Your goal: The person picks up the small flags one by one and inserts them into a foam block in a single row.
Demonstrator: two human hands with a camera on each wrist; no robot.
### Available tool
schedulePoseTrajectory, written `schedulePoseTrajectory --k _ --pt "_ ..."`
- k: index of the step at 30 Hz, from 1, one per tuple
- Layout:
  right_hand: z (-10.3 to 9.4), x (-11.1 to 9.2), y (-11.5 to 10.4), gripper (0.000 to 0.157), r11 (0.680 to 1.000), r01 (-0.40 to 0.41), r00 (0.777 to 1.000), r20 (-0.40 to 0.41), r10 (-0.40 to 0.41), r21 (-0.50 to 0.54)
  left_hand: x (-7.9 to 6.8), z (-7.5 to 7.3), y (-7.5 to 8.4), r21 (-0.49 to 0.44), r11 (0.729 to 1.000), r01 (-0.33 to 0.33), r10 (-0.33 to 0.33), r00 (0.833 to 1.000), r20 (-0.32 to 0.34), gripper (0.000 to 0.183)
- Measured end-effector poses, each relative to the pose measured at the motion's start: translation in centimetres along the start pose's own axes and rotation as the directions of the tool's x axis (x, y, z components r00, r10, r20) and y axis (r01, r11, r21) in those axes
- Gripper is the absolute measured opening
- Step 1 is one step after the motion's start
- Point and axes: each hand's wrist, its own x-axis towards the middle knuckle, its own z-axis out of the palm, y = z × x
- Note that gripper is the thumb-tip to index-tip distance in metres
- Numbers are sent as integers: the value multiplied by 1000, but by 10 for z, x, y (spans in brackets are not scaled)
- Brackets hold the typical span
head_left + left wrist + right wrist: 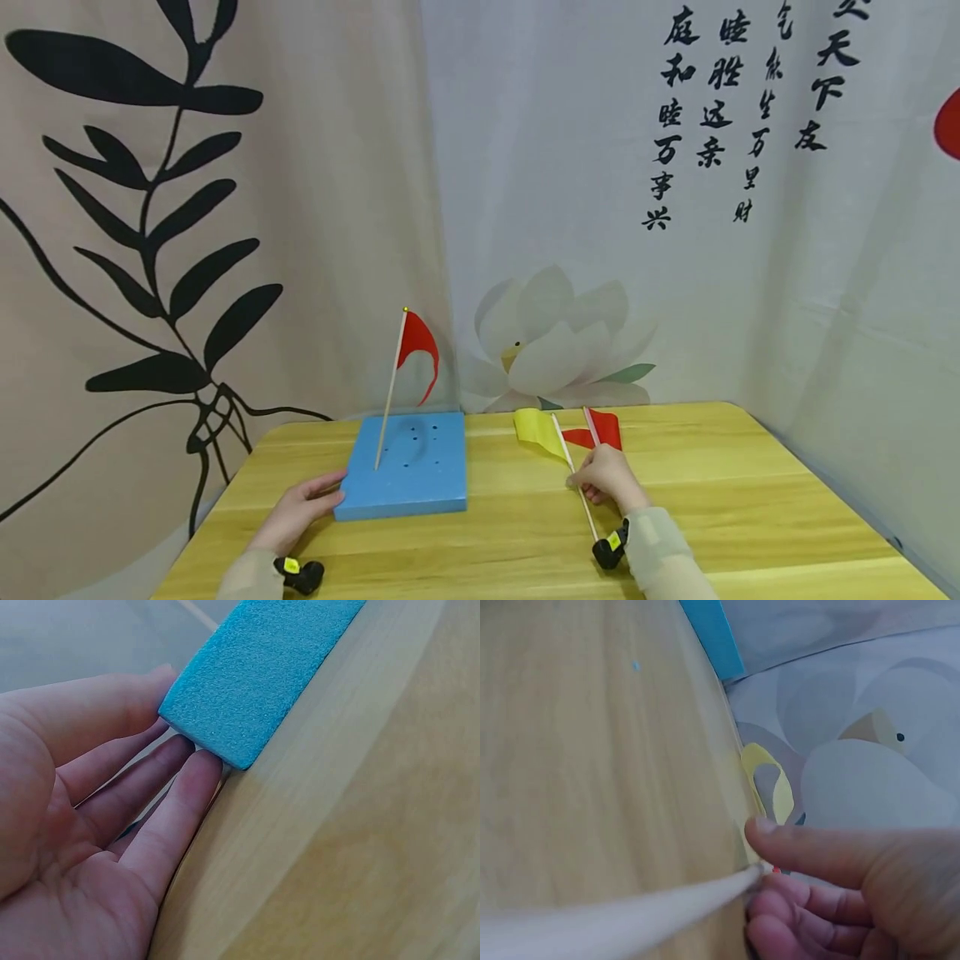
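Observation:
A blue foam block (442, 483) with several small holes lies on the table, and a red flag (417, 342) on a thin stick stands in it, slightly tilted. My left hand (300, 510) touches the block's left side, its fingers fairly straight along the edge in the left wrist view (112, 772). Between thumb and fingers, my right hand (611, 477) pinches the stick of a yellow flag (538, 429); that stick (667, 904) runs toward the camera in the right wrist view. Just beyond this hand is a second red flag (607, 429), its lower stick hidden.
The wooden table (525, 550) spans the front of the view. Behind it hangs a curtain (360, 208) printed with dark leaves, a pale lotus and black characters. Each wrist wears a small black camera (611, 546).

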Motion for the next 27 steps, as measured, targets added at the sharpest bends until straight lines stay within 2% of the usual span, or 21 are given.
schedulePoseTrajectory --k 5,12,19,27 --pt "3 0 0 28 999 37 999 -7 -37 -34 -1 0 1 -5 1000 25 -25 1000 -19 58" --pt "3 2 2 32 994 64 997 -25 -66 -90 -2 1 3 3 1000 16 -16 1000 4 61" --pt "-4 2 -1 21 999 23 999 47 -25 37 -1 -1 1 -17 1000 24 -23 1000 8 60" --pt "-10 2 -5 9 991 31 995 90 -42 127 -1 -1 0 -12 1000 20 -20 1000 6 59"
